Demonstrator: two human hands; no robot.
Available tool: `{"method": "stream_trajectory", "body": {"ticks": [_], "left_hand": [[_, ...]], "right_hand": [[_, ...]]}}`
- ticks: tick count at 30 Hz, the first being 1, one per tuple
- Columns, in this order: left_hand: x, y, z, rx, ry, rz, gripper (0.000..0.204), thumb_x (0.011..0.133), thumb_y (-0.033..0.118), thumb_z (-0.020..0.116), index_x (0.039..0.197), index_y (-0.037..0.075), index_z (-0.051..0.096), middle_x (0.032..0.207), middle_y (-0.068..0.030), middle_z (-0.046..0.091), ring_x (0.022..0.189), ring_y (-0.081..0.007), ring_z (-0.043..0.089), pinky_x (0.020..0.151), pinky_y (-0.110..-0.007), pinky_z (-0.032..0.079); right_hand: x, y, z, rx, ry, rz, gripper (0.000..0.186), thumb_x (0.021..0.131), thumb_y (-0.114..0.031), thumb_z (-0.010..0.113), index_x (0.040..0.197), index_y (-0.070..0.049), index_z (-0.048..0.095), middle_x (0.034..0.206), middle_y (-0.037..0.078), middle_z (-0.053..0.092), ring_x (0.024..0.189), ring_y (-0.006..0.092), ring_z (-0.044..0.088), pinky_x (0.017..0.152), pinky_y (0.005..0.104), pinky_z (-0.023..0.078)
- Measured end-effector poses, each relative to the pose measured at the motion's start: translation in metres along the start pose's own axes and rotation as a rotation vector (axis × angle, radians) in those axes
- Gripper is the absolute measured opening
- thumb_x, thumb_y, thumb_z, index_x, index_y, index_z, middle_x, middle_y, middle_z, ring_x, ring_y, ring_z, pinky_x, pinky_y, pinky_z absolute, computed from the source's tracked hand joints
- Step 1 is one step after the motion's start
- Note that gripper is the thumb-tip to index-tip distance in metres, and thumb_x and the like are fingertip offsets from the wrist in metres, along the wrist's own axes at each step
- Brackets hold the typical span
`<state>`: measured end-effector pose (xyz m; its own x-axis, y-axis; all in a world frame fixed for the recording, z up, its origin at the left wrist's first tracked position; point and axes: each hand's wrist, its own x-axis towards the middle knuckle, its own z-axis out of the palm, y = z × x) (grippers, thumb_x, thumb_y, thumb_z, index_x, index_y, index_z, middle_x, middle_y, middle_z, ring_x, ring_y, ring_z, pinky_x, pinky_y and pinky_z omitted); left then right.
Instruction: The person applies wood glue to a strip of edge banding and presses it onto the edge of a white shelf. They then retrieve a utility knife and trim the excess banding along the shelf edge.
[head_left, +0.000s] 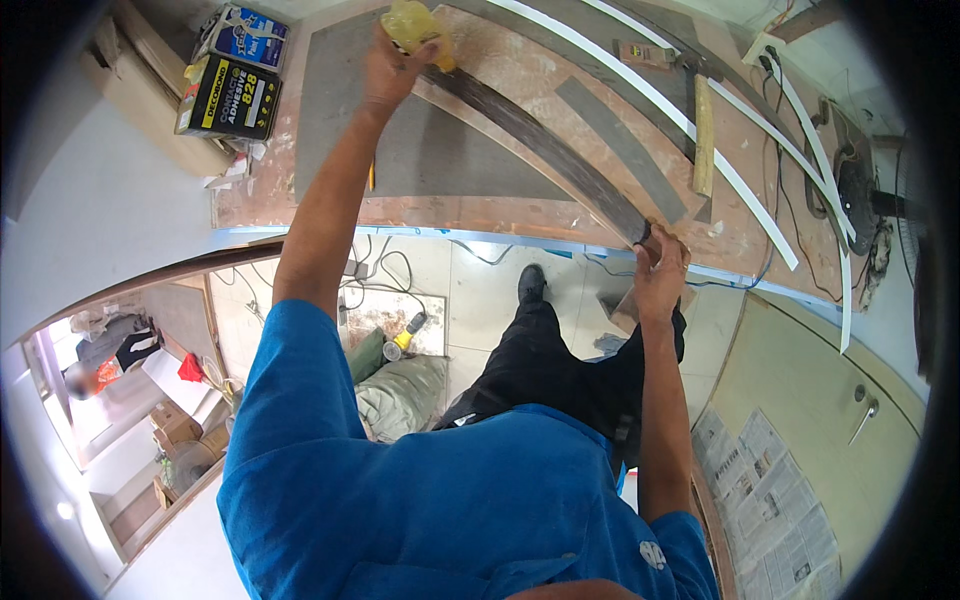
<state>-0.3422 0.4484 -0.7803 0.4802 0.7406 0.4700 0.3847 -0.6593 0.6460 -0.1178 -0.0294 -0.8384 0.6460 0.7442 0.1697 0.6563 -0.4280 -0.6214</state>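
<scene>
A long dark wood-grain strip lies slantwise across the workbench, over a pale board edge. At its far left end my left hand is closed around a crumpled yellow, see-through plastic bag; whether anything is inside the bag, I cannot tell. My right hand grips the strip's near right end at the bench's front edge, fingers curled over it. Beside the strip rests a shorter grey strip. A hammer with a wooden handle lies to the right.
Long white strips cross the bench and overhang its right side. Two tins, one black and yellow, one blue, stand at the far left. A pencil lies nearby. Cables trail on the floor. A fan is at right.
</scene>
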Motion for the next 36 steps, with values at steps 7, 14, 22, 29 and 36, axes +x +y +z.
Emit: {"method": "stream_trajectory", "body": {"ticks": [7, 14, 22, 29, 36], "left_hand": [[-0.014, -0.01, -0.023, 0.135, 0.045, 0.012, 0.054, 0.085, 0.024, 0.086, 0.12, -0.001, 0.054, 0.105, -0.0176, 0.076, 0.096, -0.0318, 0.076, 0.083, -0.04, 0.059], [-0.007, -0.044, -0.045, 0.127, 0.151, 0.005, 0.057, 0.082, 0.023, 0.088, 0.121, 0.0, 0.054, 0.104, -0.0178, 0.075, 0.096, -0.0335, 0.076, 0.083, -0.04, 0.059], [-0.01, -0.044, -0.047, -0.006, 0.157, -0.076, 0.057, 0.084, 0.022, 0.088, 0.123, -0.001, 0.054, 0.106, -0.017, 0.076, 0.101, -0.0301, 0.076, 0.086, -0.039, 0.059], [-0.022, -0.009, -0.035, 0.115, 0.024, -0.022, 0.057, 0.085, 0.021, 0.087, 0.125, -0.002, 0.054, 0.104, -0.0165, 0.076, 0.096, -0.0256, 0.076, 0.083, -0.037, 0.059], [-0.032, 0.0, -0.025, 0.023, 0.044, 0.04, 0.053, 0.087, 0.021, 0.086, 0.122, -0.002, 0.055, 0.101, -0.0158, 0.076, 0.095, -0.0248, 0.075, 0.082, -0.036, 0.058]], "right_hand": [[-0.002, -0.006, -0.002, 0.008, -0.006, 0.048, 0.045, 0.081, 0.001, 0.078, 0.124, -0.004, 0.066, 0.119, 0.018, 0.068, 0.114, 0.0428, 0.057, 0.1, 0.0516, 0.046], [0.0, -0.004, -0.004, -0.021, -0.057, 0.046, 0.042, 0.086, -0.003, 0.076, 0.127, -0.003, 0.066, 0.122, 0.017, 0.069, 0.118, 0.0397, 0.057, 0.106, 0.0475, 0.045], [0.001, -0.003, -0.001, -0.003, -0.025, 0.004, 0.044, 0.082, 0.0, 0.078, 0.124, -0.004, 0.066, 0.118, 0.019, 0.068, 0.116, 0.0427, 0.057, 0.101, 0.0513, 0.046], [-0.002, 0.001, -0.001, 0.0, -0.017, 0.017, 0.047, 0.081, -0.001, 0.079, 0.126, -0.004, 0.066, 0.12, 0.019, 0.068, 0.117, 0.0427, 0.057, 0.103, 0.051, 0.046], [-0.002, 0.002, -0.001, 0.0, -0.025, 0.017, 0.049, 0.08, -0.001, 0.08, 0.126, -0.005, 0.066, 0.119, 0.019, 0.068, 0.116, 0.0426, 0.058, 0.102, 0.0504, 0.046]]}}
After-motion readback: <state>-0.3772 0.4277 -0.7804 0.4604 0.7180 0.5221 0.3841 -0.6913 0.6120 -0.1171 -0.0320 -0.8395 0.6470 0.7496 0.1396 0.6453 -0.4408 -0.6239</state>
